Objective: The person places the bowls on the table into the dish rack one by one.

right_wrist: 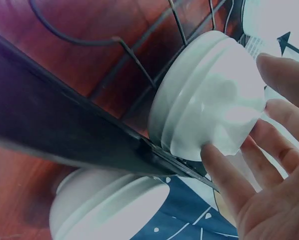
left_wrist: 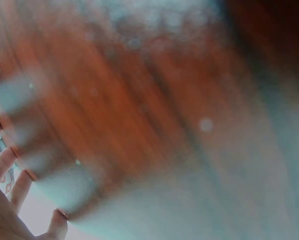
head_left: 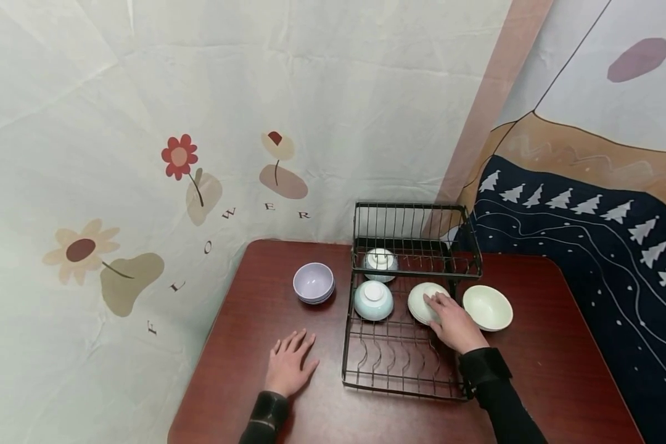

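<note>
My right hand [head_left: 454, 322] reaches over the dish rack [head_left: 402, 390], its fingers spread and lightly bent. Its fingertips rest at the foot of a cream bowl [head_left: 419, 311] that lies upside down in the rack. Ridged edges on this bowl [right_wrist: 209, 100] show in the right wrist view, where the palm stays off it. My left hand [head_left: 290, 365] lies on the table left of the rack with fingers spread, holding nothing. In the left wrist view its fingers [left_wrist: 20, 189] appear at the lower left, beside a blurred brown surface.
Right of the rack stands an upright cream bowl [head_left: 487, 308]. Two pale blue bowls lie upside down in the rack, one nearer bowl [head_left: 373, 305] and one farther bowl [head_left: 381, 264] behind the raised wire tier [head_left: 416, 272]. Stacked purple bowls [head_left: 314, 282] stand to the left.
</note>
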### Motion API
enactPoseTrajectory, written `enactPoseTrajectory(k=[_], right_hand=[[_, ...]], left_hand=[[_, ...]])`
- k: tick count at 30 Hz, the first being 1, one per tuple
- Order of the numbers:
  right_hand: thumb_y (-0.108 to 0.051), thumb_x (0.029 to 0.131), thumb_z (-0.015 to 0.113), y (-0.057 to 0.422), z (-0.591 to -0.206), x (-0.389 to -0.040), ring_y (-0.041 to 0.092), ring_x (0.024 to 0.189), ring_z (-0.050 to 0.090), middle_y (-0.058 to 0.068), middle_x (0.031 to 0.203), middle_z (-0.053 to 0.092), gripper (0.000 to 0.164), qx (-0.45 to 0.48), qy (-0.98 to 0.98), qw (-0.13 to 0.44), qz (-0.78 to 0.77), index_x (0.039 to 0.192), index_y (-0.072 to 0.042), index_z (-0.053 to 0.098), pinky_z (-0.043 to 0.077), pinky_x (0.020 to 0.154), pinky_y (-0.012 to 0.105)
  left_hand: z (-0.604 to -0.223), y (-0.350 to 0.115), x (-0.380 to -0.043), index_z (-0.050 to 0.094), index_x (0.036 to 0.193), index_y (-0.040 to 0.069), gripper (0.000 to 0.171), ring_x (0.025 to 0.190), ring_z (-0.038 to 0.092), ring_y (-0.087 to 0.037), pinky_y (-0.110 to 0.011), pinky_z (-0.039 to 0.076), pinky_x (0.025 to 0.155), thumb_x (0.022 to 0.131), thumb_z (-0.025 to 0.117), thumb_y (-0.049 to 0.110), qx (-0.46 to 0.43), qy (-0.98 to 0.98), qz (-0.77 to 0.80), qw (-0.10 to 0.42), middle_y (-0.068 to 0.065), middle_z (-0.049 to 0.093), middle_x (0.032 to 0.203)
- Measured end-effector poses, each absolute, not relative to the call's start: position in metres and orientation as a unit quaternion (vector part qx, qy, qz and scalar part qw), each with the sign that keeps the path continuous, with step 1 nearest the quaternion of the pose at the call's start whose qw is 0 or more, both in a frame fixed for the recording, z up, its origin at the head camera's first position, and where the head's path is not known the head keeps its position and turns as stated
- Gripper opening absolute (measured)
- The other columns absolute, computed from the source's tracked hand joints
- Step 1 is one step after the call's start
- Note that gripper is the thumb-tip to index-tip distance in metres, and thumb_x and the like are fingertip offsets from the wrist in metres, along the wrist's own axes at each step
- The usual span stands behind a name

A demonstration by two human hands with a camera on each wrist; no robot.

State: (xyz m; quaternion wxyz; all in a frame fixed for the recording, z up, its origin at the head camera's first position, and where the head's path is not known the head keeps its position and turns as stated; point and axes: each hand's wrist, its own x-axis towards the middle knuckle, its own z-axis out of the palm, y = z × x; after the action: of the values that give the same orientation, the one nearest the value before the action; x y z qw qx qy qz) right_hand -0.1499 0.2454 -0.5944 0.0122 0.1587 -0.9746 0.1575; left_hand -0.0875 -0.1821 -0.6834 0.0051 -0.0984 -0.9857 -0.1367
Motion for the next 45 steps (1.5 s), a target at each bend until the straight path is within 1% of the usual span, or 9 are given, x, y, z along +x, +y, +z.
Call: enactPoseTrajectory(k=[6,12,18,21,25,30,33,38,45], right_hand=[[-0.010,0.100,0.079,0.247,-0.592,-0.166,0.055,0.149,0.053,0.036,0.162,0.050,0.064,0.153,-0.976,0.001,0.157,0.159,0.000,0.056,0.056,0.108,0.062],[-0.011,0.099,0.080,0.245,-0.590,-0.182,0.051,0.146,0.057,0.031,0.156,0.058,0.063,0.147,-0.978,0.017,0.144,0.157,0.000,0.057,0.058,0.103,0.059],[-0.012,0.101,0.077,0.237,-0.583,-0.198,0.053,0.141,0.059,0.032,0.149,0.063,0.057,0.124,-0.983,-0.011,0.135,0.154,0.000,0.060,0.054,0.111,0.064],[-0.013,0.103,0.076,0.234,-0.581,-0.204,0.053,0.136,0.062,0.033,0.146,0.065,0.055,0.114,-0.985,-0.030,0.129,0.154,0.000,0.060,0.054,0.110,0.066],[-0.014,0.103,0.075,0.234,-0.579,-0.212,0.054,0.128,0.066,0.034,0.144,0.066,0.054,0.103,-0.987,-0.047,0.113,0.153,0.001,0.060,0.056,0.105,0.067],[-0.014,0.103,0.075,0.236,-0.579,-0.220,0.055,0.113,0.069,0.038,0.152,0.057,0.061,0.101,-0.989,-0.047,0.101,0.158,0.003,0.054,0.059,0.089,0.065],[-0.013,0.103,0.074,0.236,-0.580,-0.223,0.055,0.123,0.067,0.038,0.160,0.051,0.066,0.105,-0.989,-0.047,0.094,0.161,0.004,0.049,0.059,0.085,0.063],[-0.012,0.103,0.074,0.236,-0.583,-0.227,0.053,0.152,0.051,0.036,0.167,0.046,0.069,0.102,-0.990,-0.043,0.089,0.163,0.006,0.047,0.060,0.089,0.062],[-0.010,0.098,0.079,0.235,-0.586,-0.231,0.054,0.147,0.056,0.033,0.161,0.054,0.067,0.103,-0.990,-0.002,0.095,0.158,0.005,0.053,0.058,0.101,0.067]], left_hand=[[-0.687,-0.182,-0.089,0.064,0.156,0.028,0.060,0.154,0.053,-0.034,-0.069,0.043,0.124,0.101,0.072,0.050,-0.099,-0.986,-0.131,0.010,-0.004,0.060,0.165],[-0.684,-0.182,-0.089,0.063,0.157,0.029,0.060,0.155,0.052,-0.033,-0.068,0.042,0.125,0.103,0.070,0.052,-0.095,-0.987,-0.129,-0.007,-0.003,0.058,0.167],[-0.683,-0.182,-0.090,0.063,0.157,0.029,0.060,0.155,0.052,-0.034,-0.069,0.042,0.125,0.102,0.071,0.050,-0.093,-0.987,-0.131,-0.008,-0.004,0.058,0.166],[-0.683,-0.183,-0.091,0.064,0.157,0.028,0.060,0.154,0.053,-0.035,-0.070,0.042,0.124,0.102,0.072,0.050,-0.095,-0.987,-0.132,0.002,-0.005,0.059,0.165],[-0.684,-0.183,-0.091,0.063,0.157,0.028,0.060,0.154,0.052,-0.036,-0.070,0.042,0.124,0.102,0.072,0.050,-0.099,-0.986,-0.134,0.003,-0.005,0.059,0.166],[-0.684,-0.183,-0.090,0.062,0.158,0.028,0.061,0.156,0.051,-0.036,-0.071,0.040,0.125,0.102,0.071,0.051,-0.095,-0.985,-0.142,-0.006,-0.005,0.058,0.167],[-0.684,-0.182,-0.090,0.062,0.158,0.029,0.061,0.156,0.051,-0.035,-0.070,0.040,0.126,0.102,0.071,0.051,-0.093,-0.986,-0.136,-0.010,-0.004,0.058,0.167],[-0.680,-0.181,-0.090,0.062,0.158,0.028,0.060,0.156,0.051,-0.034,-0.069,0.041,0.126,0.102,0.071,0.051,-0.092,-0.987,-0.131,-0.015,-0.004,0.058,0.167],[-0.679,-0.180,-0.089,0.062,0.158,0.028,0.060,0.156,0.051,-0.034,-0.069,0.041,0.126,0.102,0.072,0.050,-0.089,-0.987,-0.131,-0.019,-0.005,0.058,0.167]])
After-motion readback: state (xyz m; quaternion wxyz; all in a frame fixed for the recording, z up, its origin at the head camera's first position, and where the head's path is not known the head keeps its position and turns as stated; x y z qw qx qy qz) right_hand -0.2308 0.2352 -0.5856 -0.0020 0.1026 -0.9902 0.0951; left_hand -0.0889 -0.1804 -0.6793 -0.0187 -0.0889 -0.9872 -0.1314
